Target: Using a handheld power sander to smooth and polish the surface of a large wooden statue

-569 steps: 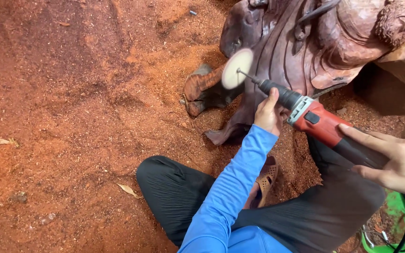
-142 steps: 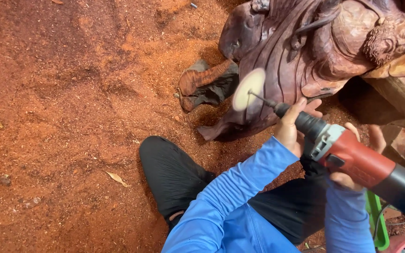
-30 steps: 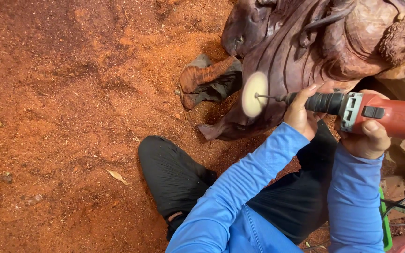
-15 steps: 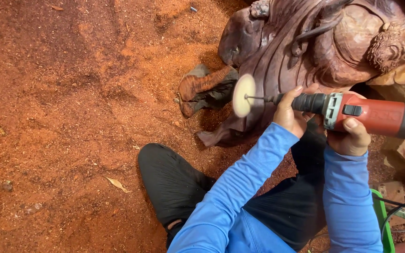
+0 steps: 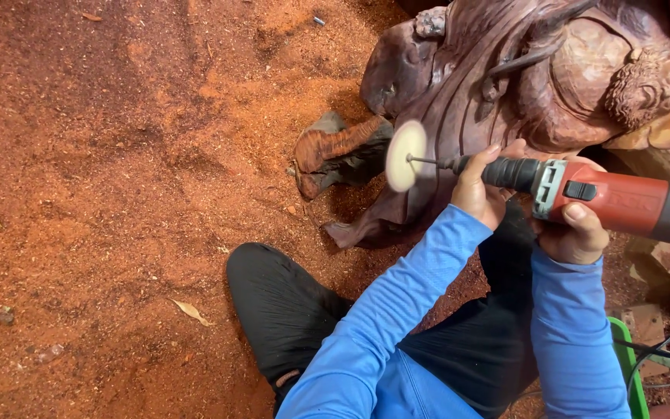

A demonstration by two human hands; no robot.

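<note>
A red and black rotary power tool [image 5: 622,200] lies level across the right side, with a pale round buffing disc [image 5: 405,155] on its thin shaft. My left hand [image 5: 481,190] grips the black nose of the tool just behind the shaft. Further back, my right hand [image 5: 575,231] wraps the red body from below, thumb on its side. The disc is at the lower edge of a large dark reddish wood carving [image 5: 537,77] of folds and a bearded head. Whether the disc touches the wood I cannot tell.
Reddish sawdust [image 5: 118,155] covers the ground to the left. My knee in dark trousers [image 5: 281,302] rests on it. A separate carved wood piece [image 5: 335,151] lies by the carving's base. A green object [image 5: 627,365] and cables [image 5: 661,353] sit at the lower right.
Over the last second the disc has shifted slightly left and up along the carving's lower edge. Both hands keep their grip on the tool, and the view has moved a little.
</note>
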